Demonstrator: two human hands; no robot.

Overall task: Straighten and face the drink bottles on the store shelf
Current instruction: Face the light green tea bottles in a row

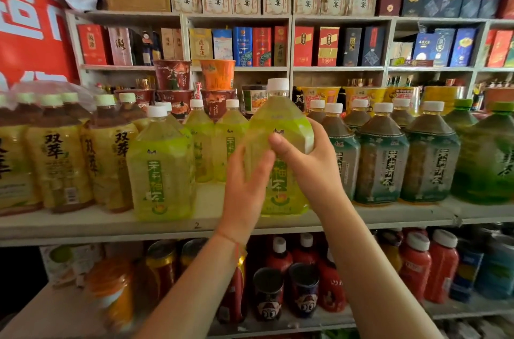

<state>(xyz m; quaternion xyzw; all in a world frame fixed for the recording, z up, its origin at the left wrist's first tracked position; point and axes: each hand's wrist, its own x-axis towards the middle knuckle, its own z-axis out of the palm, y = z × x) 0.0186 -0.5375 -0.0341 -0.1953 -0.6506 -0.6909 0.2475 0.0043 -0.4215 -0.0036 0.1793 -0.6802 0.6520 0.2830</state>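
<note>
Yellow-green plastic tea bottle with a white cap (pixel 278 127) stands at the grey shelf's front edge (pixel 111 223), right hand (pixel 303 160) curled around its shoulder, left hand (pixel 247 185) flat against its label, evidently turning it forward.

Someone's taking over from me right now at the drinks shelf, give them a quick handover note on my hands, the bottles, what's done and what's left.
Right hand: grips the shoulder of the pale yellow-green plastic tea bottle with a white cap, thumb across its front.
Left hand: flat against that bottle's left side, fingers straight.
The bottle stands at the front edge of the grey shelf, leaning slightly, label roughly forward.
Done: the matching yellow-green bottle to the left and the teal-labelled dark tea bottles to the right stand upright, labels forward.
Left: square up the held bottle, then check the amber tea bottles at far left, whose labels point unevenly.
</note>
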